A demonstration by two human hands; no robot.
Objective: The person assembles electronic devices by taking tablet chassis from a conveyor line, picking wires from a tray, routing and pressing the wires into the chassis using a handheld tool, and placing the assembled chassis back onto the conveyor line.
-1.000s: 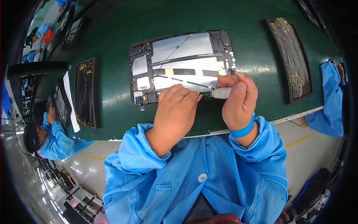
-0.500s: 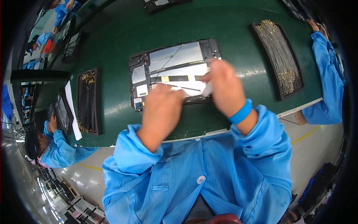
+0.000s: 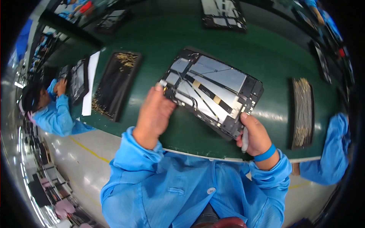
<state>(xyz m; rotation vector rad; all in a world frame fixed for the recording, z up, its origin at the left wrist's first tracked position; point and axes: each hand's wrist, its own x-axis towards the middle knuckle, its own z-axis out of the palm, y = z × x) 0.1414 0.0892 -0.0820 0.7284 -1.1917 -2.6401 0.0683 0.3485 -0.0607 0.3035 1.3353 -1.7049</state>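
An opened tablet [image 3: 222, 78] with silvery battery panels, a dark frame and thin black cables is tilted in front of me, its right end nearer me. My left hand [image 3: 154, 114] grips its left end, thumb on top at the corner. At the near right corner, my right hand [image 3: 259, 138] pinches the edge with the thumb on top. That hand also has a light grey, slim tool [image 3: 245, 140] tucked in it, mostly hidden by the fingers. Under the tablet is a dark tray-like edge [image 3: 195, 49], partly covered.
Left on the green table [image 3: 159, 45] is a black tray [image 3: 138, 62] of dark gold-ended cables beside white paper [image 3: 90, 85]; right, a tray [image 3: 292, 114] of grey cables. Another opened tablet [image 3: 223, 15] lies at the far side. Co-workers in blue sleeves [image 3: 61, 117] sit at both sides.
My hands have gone from over the tablet's near part to its two ends. The tablet is now turned clockwise in view, and the whole view has shifted.
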